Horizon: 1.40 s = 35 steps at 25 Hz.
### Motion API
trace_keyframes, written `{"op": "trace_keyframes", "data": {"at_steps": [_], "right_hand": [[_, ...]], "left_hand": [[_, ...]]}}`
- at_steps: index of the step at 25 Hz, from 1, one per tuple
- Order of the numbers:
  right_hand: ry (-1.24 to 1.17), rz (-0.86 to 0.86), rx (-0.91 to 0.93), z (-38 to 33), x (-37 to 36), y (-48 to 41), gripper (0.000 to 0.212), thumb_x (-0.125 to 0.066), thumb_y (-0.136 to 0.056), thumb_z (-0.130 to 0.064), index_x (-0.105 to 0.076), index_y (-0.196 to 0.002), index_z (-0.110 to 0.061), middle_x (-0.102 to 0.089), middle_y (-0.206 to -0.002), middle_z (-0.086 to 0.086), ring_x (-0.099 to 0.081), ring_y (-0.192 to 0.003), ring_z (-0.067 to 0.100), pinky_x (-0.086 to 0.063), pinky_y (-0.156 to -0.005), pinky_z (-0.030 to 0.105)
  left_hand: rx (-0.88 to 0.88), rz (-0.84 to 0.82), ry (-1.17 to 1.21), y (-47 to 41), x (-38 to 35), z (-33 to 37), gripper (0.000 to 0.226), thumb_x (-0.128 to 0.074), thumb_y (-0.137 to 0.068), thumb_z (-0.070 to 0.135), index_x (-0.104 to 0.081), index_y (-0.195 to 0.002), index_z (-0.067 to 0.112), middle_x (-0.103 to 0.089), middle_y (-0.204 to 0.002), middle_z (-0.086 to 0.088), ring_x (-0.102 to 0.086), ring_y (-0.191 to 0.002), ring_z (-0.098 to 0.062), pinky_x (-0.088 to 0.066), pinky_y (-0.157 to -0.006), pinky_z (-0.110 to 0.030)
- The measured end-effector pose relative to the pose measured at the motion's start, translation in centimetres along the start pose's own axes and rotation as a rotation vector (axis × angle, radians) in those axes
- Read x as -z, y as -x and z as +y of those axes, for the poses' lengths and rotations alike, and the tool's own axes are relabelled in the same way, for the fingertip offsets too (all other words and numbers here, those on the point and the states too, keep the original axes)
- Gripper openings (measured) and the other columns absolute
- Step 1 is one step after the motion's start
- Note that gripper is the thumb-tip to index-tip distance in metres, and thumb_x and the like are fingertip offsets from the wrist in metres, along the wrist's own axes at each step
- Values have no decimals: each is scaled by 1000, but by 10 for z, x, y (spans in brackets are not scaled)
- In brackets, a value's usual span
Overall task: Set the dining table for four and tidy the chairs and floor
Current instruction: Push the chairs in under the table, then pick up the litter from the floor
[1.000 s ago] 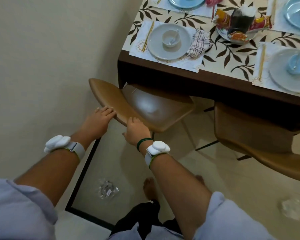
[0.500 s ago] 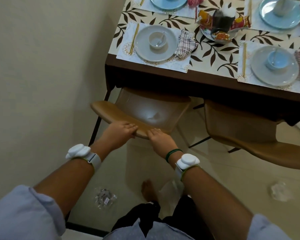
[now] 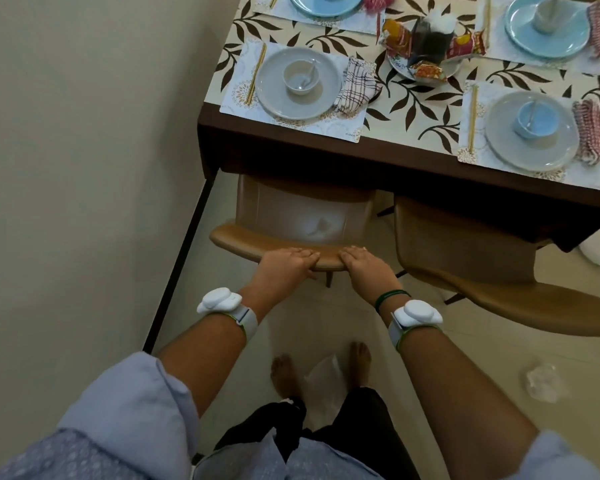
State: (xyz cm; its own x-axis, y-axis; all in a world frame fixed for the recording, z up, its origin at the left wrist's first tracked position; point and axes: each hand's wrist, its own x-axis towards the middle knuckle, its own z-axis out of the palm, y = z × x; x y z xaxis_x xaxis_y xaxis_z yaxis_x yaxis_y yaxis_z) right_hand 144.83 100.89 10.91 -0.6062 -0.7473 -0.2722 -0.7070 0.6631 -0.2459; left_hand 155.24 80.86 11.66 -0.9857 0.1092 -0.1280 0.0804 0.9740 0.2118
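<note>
A brown chair [image 3: 236,237] stands with its seat pushed under the near left corner of the dark wooden table [image 3: 395,161]. My left hand [image 3: 284,263] and my right hand [image 3: 364,263] both grip the top edge of its backrest, fingers over the rim, side by side. Above it lies a place setting: a grey plate [image 3: 278,98] with a white cup, chopsticks [image 3: 255,74] and a checked napkin [image 3: 357,86]. A second brown chair [image 3: 499,289] stands to the right, turned at an angle and partly out from the table.
A wall runs close along the left. A crumpled clear wrapper [image 3: 544,381] lies on the floor at the right, and a white scrap [image 3: 323,375] lies between my bare feet. Three more place settings and a snack plate [image 3: 423,46] are on the table.
The left chair has swung from an angle to square with the table and slid further under it. Both hands stayed on its backrest and are now closer together.
</note>
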Motion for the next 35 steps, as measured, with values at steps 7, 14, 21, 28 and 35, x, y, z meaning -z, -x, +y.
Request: {"op": "trace_keyframes", "data": {"at_steps": [7, 14, 21, 28, 35], "right_hand": [[136, -104, 125, -24, 19, -9, 58, -63, -91, -41, -48, -135, -6, -53, -136, 17, -42, -136, 36, -24, -119, 51], [223, -66, 487, -78, 49, -41, 61, -58, -95, -37, -39, -144, -8, -39, -151, 18, -34, -142, 36, -21, -121, 47], [354, -90, 914, -208, 45, -60, 73, -60, -92, -49, -37, -144, -2, -35, -152, 21, -27, -146, 36, -20, -121, 49], [538, -205, 1259, -356, -19, -66, 78, -56, -95, -49, -27, -151, -3, -26, -158, 20, -19, -149, 35, -18, -123, 45], [750, -362, 1602, -509, -86, -26, 82, -54, -96, -50, -19, -154, -4, -17, -162, 19, -13, -151, 34, -18, -123, 45]], "left_hand": [[371, 107, -58, 53, 0, -14, 57, -71, -91, 40, -62, -135, 5, -62, -137, -18, -56, -129, -37, -43, -110, -51], [901, 145, -129, 159, 29, -2, 62, -64, -95, 43, -52, -142, 4, -55, -144, -19, -51, -135, -36, -43, -109, -49], [1420, 223, 24, 293, 8, 43, 54, -61, -97, 37, -54, -140, 3, -58, -140, -19, -52, -132, -36, -45, -105, -48], [1804, 298, 212, 416, -49, 69, 55, -72, -90, 29, -59, -135, -1, -62, -133, -23, -57, -125, -39, -52, -96, -49], [1962, 282, 343, 480, -63, 72, 57, -68, -91, 35, -58, -136, 2, -61, -136, -21, -54, -130, -39, -51, -99, -49]]}}
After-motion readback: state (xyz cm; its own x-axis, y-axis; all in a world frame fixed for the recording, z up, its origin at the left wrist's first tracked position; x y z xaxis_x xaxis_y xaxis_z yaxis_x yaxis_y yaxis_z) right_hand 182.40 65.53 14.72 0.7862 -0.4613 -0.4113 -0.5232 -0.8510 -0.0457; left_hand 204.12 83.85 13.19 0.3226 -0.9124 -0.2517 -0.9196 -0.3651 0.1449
